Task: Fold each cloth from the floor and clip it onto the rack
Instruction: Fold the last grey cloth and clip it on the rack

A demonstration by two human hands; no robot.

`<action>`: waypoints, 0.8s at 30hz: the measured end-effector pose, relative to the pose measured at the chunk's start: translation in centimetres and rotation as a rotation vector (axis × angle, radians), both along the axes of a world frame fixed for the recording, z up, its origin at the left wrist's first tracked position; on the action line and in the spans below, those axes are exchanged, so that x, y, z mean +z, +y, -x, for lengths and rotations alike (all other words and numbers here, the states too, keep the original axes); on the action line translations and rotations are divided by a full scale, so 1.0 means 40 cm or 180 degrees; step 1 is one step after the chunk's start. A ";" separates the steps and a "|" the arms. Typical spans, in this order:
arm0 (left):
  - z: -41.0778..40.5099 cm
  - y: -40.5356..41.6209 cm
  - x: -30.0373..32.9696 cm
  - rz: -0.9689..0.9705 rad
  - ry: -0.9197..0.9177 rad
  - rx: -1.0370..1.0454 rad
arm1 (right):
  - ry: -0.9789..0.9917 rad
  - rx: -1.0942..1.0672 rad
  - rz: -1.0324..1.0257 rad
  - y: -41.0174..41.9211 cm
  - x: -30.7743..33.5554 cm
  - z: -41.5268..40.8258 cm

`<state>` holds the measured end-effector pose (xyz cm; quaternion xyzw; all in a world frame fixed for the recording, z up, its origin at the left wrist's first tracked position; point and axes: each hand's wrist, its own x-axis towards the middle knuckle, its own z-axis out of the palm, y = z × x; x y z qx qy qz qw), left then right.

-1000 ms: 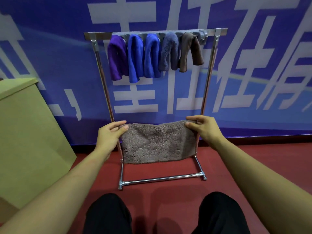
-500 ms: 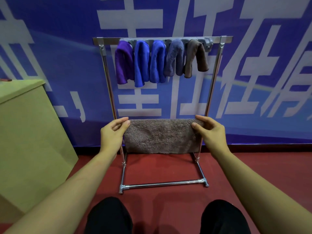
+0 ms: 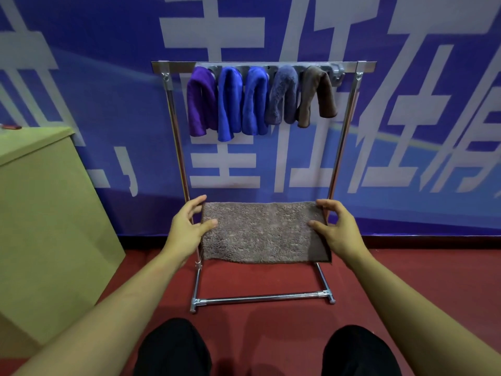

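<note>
I hold a grey-brown fluffy cloth (image 3: pixel 264 232) stretched flat between both hands, in front of the lower half of the metal rack (image 3: pixel 173 126). My left hand (image 3: pixel 187 229) pinches its left edge, thumb on top. At the right edge my right hand (image 3: pixel 337 230) grips the same way. The cloth looks folded, with its near edge hanging down. Several folded cloths hang clipped to the rack's top bar (image 3: pixel 363 67): a purple one (image 3: pixel 200 104), two blue ones (image 3: pixel 230 104), a grey-blue one (image 3: pixel 283 96) and a brown one (image 3: pixel 317 93).
A green-yellow box (image 3: pixel 46 221) stands at the left, close to the rack. The rack's base bar (image 3: pixel 263 297) lies on the red floor (image 3: pixel 406 267). A blue banner wall (image 3: pixel 406 131) is behind. My knees in black (image 3: pixel 173 348) are at the bottom.
The cloth has tipped from hanging upright to lying flatter toward me, showing more of its surface. Both hands have shifted slightly closer and lower, keeping hold of its ends.
</note>
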<state>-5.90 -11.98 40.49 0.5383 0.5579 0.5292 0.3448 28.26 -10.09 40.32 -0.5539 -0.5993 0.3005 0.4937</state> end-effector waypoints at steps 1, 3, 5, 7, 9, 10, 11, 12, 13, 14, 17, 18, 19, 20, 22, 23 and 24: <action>-0.003 0.000 -0.001 -0.0037 0.0108 0.0034 | -0.0126 -0.0042 -0.0026 0.002 -0.005 -0.001; 0.000 0.006 -0.009 -0.0087 0.0372 0.0121 | -0.0392 -0.0147 -0.0082 0.004 -0.011 -0.002; 0.008 0.011 -0.018 -0.0107 0.0571 0.0195 | -0.0493 -0.0218 -0.0062 0.007 -0.017 -0.003; 0.014 0.013 -0.026 -0.0138 0.0669 0.0208 | -0.0394 -0.0204 -0.0020 0.009 -0.022 -0.002; 0.017 0.015 -0.031 -0.0190 0.0726 0.0160 | -0.0296 -0.0141 0.0004 0.011 -0.031 -0.004; 0.017 0.015 -0.034 -0.0204 0.0718 0.0100 | -0.0250 -0.0082 0.0023 0.012 -0.038 -0.006; 0.015 0.015 -0.037 -0.0179 0.0651 0.0016 | -0.0179 0.0013 0.0062 0.013 -0.044 -0.008; 0.011 0.012 -0.036 -0.0117 0.0505 -0.0075 | -0.0064 0.0142 0.0125 0.013 -0.049 -0.011; 0.008 0.011 -0.036 -0.0012 0.0290 -0.0148 | 0.0073 0.0276 0.0209 0.013 -0.052 -0.014; 0.005 0.010 -0.034 0.0112 0.0076 -0.0233 | 0.0209 0.0411 0.0313 0.012 -0.054 -0.016; 0.005 0.013 -0.033 0.0367 -0.0024 -0.0436 | 0.0289 0.0665 0.0479 0.006 -0.054 -0.018; 0.008 0.016 -0.035 0.0394 0.0140 -0.0460 | 0.0239 0.0685 0.0469 0.005 -0.053 -0.018; 0.009 0.019 -0.036 0.0395 0.0284 -0.0472 | 0.0118 0.0661 0.0447 0.007 -0.053 -0.019; 0.009 0.020 -0.037 0.0387 0.0396 -0.0478 | -0.0008 0.0629 0.0426 0.008 -0.051 -0.021; 0.007 0.022 -0.036 0.0375 0.0705 -0.0519 | -0.0314 0.0574 0.0373 0.016 -0.051 -0.026; 0.006 0.024 -0.036 0.0369 0.0948 -0.0568 | -0.0470 0.0566 0.0336 0.021 -0.053 -0.031; 0.006 0.026 -0.034 0.0355 0.1219 -0.0643 | -0.0630 0.0578 0.0297 0.026 -0.054 -0.034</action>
